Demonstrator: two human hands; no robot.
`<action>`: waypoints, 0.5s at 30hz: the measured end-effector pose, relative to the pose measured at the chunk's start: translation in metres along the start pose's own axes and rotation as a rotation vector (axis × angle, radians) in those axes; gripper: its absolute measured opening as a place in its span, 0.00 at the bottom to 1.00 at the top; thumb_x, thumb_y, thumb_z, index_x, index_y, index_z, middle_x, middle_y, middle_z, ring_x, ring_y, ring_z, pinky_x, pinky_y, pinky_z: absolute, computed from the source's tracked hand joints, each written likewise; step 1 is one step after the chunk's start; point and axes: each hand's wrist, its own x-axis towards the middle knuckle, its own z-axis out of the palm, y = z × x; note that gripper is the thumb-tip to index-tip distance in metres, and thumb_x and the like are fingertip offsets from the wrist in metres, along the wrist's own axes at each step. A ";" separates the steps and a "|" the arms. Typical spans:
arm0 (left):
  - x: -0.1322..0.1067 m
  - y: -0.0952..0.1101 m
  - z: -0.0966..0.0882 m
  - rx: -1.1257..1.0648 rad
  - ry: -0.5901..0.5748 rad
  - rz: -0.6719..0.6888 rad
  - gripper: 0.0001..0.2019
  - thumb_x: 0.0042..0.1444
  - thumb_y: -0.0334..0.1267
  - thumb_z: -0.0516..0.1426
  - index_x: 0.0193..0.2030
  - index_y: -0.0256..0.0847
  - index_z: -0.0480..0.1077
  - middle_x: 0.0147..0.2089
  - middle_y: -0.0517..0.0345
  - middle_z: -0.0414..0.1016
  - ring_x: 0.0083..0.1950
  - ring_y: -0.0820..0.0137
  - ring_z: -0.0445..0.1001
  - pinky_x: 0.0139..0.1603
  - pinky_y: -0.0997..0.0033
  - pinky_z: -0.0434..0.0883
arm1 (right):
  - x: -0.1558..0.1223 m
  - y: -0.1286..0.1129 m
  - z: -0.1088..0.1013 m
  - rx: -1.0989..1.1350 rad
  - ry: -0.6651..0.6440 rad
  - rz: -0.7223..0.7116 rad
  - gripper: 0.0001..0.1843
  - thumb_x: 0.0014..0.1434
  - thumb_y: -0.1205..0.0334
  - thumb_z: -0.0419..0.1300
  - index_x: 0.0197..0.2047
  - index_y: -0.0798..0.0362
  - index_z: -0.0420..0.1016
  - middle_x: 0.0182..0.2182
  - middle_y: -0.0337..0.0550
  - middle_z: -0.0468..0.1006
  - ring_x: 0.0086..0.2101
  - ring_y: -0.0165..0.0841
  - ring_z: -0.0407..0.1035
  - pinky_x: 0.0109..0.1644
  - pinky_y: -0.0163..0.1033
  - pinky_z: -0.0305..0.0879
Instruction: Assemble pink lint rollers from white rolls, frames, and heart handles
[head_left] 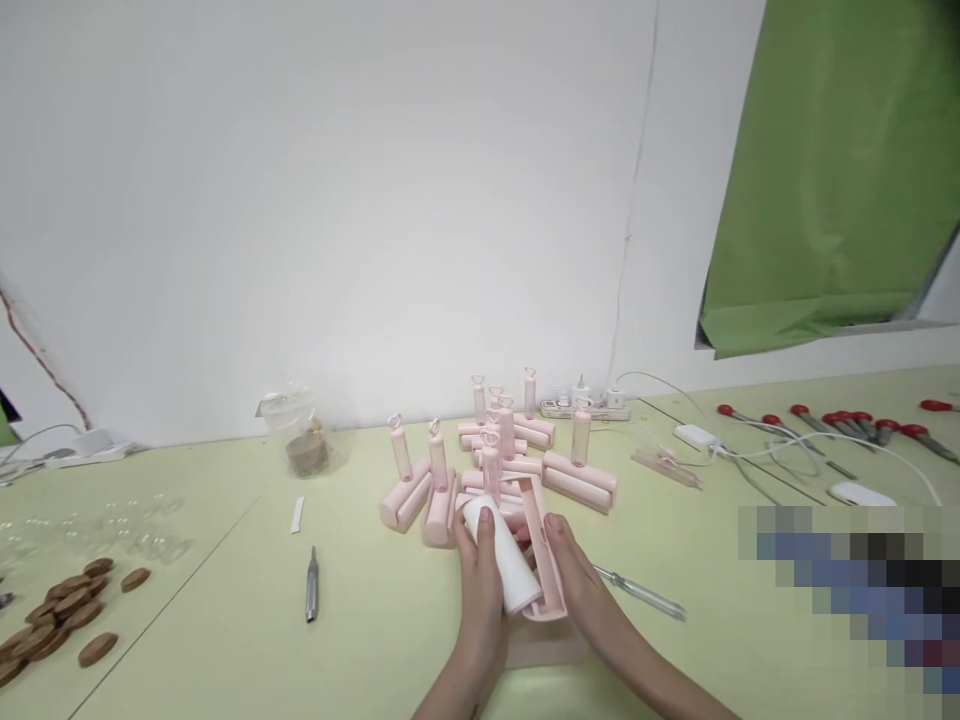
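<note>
Near the front edge of the table, my left hand is wrapped round a white roll, its thumb lying along the top. The roll sits tilted beside an opened pink lint roller case. My right hand grips this case by its right side, fingers partly hidden behind it. Just beyond both hands, several pink lint rollers with clear pink handles lie in a cluster, handles pointing up. Under my hands a pale pinkish shape shows only in part.
A slim metal tool and a white strip lie left; another metal tool lies right. Brown wooden discs, clear glassy pieces and a plastic bag are further left. Cables and red-tipped tools stretch along the right.
</note>
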 end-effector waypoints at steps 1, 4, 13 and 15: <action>-0.001 0.001 0.000 0.000 -0.004 -0.003 0.29 0.53 0.51 0.52 0.58 0.51 0.44 0.33 0.58 0.72 0.34 0.68 0.75 0.33 0.71 0.71 | 0.000 0.002 -0.001 -0.012 0.002 -0.021 0.23 0.58 0.42 0.39 0.37 0.50 0.65 0.32 0.41 0.70 0.34 0.36 0.66 0.41 0.41 0.64; -0.003 0.003 0.001 0.007 -0.018 0.007 0.30 0.53 0.51 0.51 0.59 0.51 0.43 0.35 0.57 0.72 0.35 0.68 0.74 0.35 0.72 0.71 | 0.002 0.005 -0.004 -0.030 0.007 -0.059 0.22 0.59 0.44 0.38 0.35 0.50 0.64 0.33 0.42 0.68 0.36 0.36 0.66 0.43 0.43 0.64; -0.004 0.000 0.001 0.211 0.031 0.123 0.29 0.51 0.51 0.53 0.57 0.50 0.46 0.51 0.51 0.65 0.47 0.65 0.70 0.43 0.69 0.68 | -0.006 -0.003 0.001 -0.076 0.016 -0.055 0.19 0.61 0.47 0.37 0.34 0.49 0.61 0.34 0.41 0.64 0.37 0.35 0.64 0.35 0.40 0.67; -0.004 -0.001 0.001 0.247 -0.017 0.174 0.31 0.50 0.48 0.55 0.57 0.50 0.46 0.53 0.51 0.63 0.50 0.64 0.67 0.46 0.68 0.67 | -0.007 0.000 0.001 -0.198 0.065 -0.181 0.16 0.62 0.52 0.36 0.33 0.49 0.59 0.31 0.40 0.63 0.35 0.35 0.63 0.38 0.42 0.65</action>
